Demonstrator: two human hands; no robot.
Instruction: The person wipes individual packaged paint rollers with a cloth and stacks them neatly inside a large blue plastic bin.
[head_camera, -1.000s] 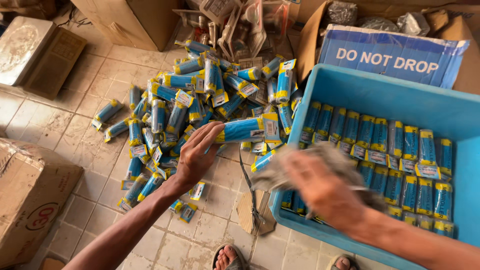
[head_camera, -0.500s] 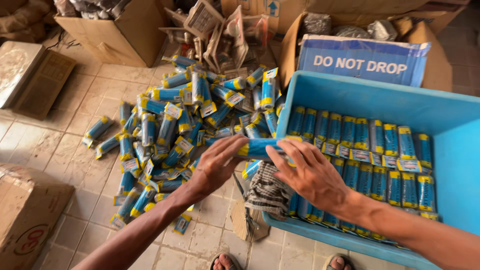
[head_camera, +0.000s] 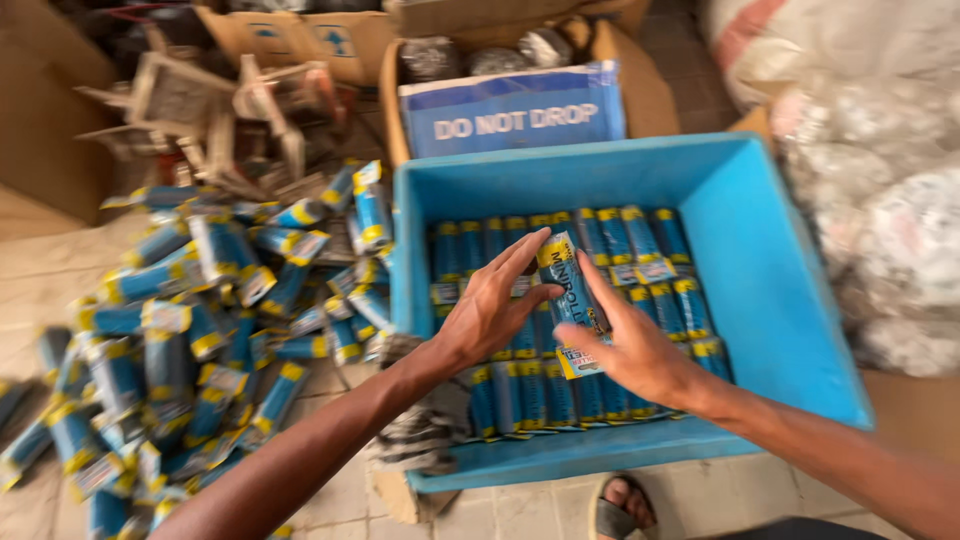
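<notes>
Two hands meet over the blue crate (head_camera: 770, 290), and between them sits one blue and yellow packet (head_camera: 572, 300). Its long axis runs from the far side toward the person, slightly tilted, roughly in line with the packed rows (head_camera: 560, 390) beneath it. The left hand (head_camera: 490, 310) lies along the packet's left edge with fingers stretched out and loosely spread, their tips near its far yellow end. The right hand (head_camera: 630, 350) comes in from the right, fingers extended against its near end. Both touch it; neither is clearly nearer. A loose heap of packets (head_camera: 200, 320) lies on the tiled floor (head_camera: 40, 280), left of the crate.
</notes>
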